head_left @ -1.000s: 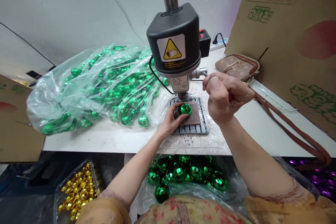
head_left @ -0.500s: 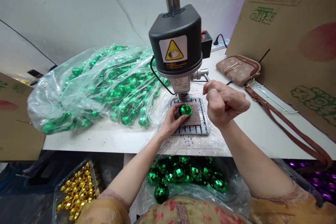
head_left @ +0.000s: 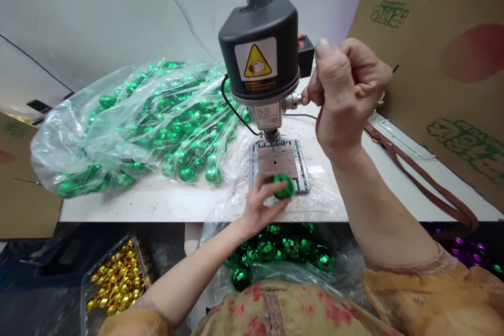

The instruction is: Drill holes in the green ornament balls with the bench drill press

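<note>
White tabletop (head_left: 157, 206) below, left hand (head_left: 260, 203) grips a green ball (head_left: 285, 192).

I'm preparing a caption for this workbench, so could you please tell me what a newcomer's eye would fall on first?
The big black drill, with its yellow warning sign, stands out upper centre, the right hand looming as a fist beside it. Next comes the clear plastic bag of shiny green balls on the table to its left; below the drill, the left hand grips one green ball.

A white table (head_left: 157, 208) carries a grey slotted metal base (head_left: 302, 169). A clear plastic bag (head_left: 63, 142) with green shiny balls (head_left: 187, 174) lies beside it.
</note>
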### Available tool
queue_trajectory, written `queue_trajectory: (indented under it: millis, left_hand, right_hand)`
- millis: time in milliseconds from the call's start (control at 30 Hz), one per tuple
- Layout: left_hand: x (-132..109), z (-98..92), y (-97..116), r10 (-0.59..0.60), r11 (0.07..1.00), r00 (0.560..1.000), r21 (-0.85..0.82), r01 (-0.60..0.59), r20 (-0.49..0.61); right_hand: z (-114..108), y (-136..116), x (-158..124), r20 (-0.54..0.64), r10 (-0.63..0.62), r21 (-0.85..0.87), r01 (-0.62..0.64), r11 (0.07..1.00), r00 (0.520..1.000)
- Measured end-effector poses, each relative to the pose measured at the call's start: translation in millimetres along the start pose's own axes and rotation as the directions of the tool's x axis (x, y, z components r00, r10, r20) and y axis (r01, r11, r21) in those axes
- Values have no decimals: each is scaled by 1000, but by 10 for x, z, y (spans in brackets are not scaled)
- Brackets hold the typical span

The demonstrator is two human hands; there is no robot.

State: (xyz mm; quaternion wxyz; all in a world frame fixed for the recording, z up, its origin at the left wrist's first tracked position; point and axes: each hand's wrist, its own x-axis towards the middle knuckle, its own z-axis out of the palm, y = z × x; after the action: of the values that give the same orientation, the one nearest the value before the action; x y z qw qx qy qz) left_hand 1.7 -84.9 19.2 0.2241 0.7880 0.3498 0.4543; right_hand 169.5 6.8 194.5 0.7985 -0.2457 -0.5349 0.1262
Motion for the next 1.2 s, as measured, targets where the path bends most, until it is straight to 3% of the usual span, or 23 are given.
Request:
queue_trajectory:
  millis: [67,100,167,233,267,300,333,433,500,533,567,633,733,800,900,967,1033,1200]
  left_hand:
    - [-283,79,145,130,991,958,-9,-132,257]
    - [-420,129,201,175,981,900,9,-195,400]
    - [-653,228,275,204,940,735,81,-333,647]
    - [-798,294,305,173,888,598,139,-438,783]
    - [-826,301,304,169,874,567,144,-465,806]
    - [-821,285,291,182,870,570,139,-473,801]
    - [-780,243,264,211,873,607,132,-470,767]
    - [-439,-36,74,284,899,832,169,-404,476]
    - [-62,-303,-156,218,933,956,244,-263,197]
    - [150,-436,-295,118,948,989,285,-139,92]
    - [362,-555,-442,14,946,1000,323,-22,27]
    - [739,-724,-725,-223,887,975,420,194,21]
    - [1069,-777,-1015,-451,730,882,624,278,135]
    - [1130,-729,-1096,-475,684,868,682,260,145]
    - [1146,-679,-1132,-447,566,892,793,224,67]
    - [1195,-714,-1169,-437,435,900,872,224,-13]
    - [1285,-794,-1240,-454,369,890,899,234,-45]
    - [1479,-945,-1430,-485,497,868,849,178,103]
  right_hand:
    - [10,-11,-2,6,-1,-35,1,999,1000]
    - [16,-16,0,3,-7,-21,7,1000,1000]
    - [25,-22,6,-4,-20,34,20,999,1000]
    - [25,-18,11,-16,-23,67,24,998,1000]
    - [22,-13,12,-18,-20,69,21,997,1000]
    - [19,-7,13,-21,-21,72,22,997,1000]
    - [15,-1,12,-29,-25,77,27,997,999]
    - [12,8,6,-40,-20,82,24,996,999]
    - [18,10,2,-54,-9,88,14,996,998]
    - [23,11,0,-60,-4,91,9,996,998]
    - [28,11,-2,-72,-4,99,11,995,997]
    - [35,12,-6,-91,-11,114,22,993,996]
    - [29,7,-14,-83,-31,118,41,992,996]
    - [15,2,-21,-63,-44,117,51,992,997]
    - [-3,-6,-31,-34,-43,109,46,993,999]
    - [-5,-10,-35,-25,-38,88,40,995,999]
    - [-2,-14,-36,-27,-36,67,37,997,999]
    - [6,-17,-35,-36,-46,87,49,995,998]
